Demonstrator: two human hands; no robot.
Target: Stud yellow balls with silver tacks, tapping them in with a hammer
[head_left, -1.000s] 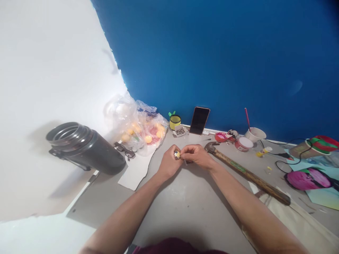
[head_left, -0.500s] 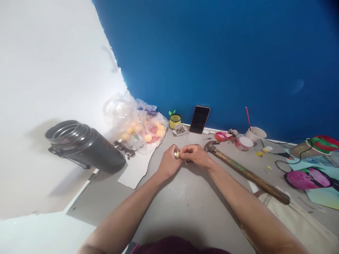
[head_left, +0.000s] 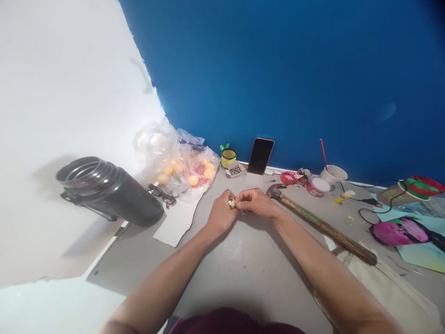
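Note:
My left hand (head_left: 222, 212) is closed around a small, shiny, silvery rounded piece (head_left: 231, 202) whose kind I cannot make out; a yellowish spot shows on its right side. Against that spot, the thumb and fingertips of my right hand (head_left: 255, 203) are pinched together. Whatever lies between the right fingertips is too small to name. Both hands meet over the grey table (head_left: 225, 269). A claw hammer (head_left: 320, 222) with a worn wooden handle lies right of my right hand. Beyond the hands stands a small open box of metal bits (head_left: 235, 170).
A dark flask (head_left: 114, 192) without a lid leans at left, near glasses (head_left: 162, 195) and a clear bag of yellow and red items (head_left: 189, 174). A phone (head_left: 260, 156) leans on the blue wall. Jars, a white cup (head_left: 333, 174) and painted pieces (head_left: 399, 231) are at right.
The whole view has shifted slightly, so things appear a little further left and up. Both hands keep nearly the same pose at the silvery piece.

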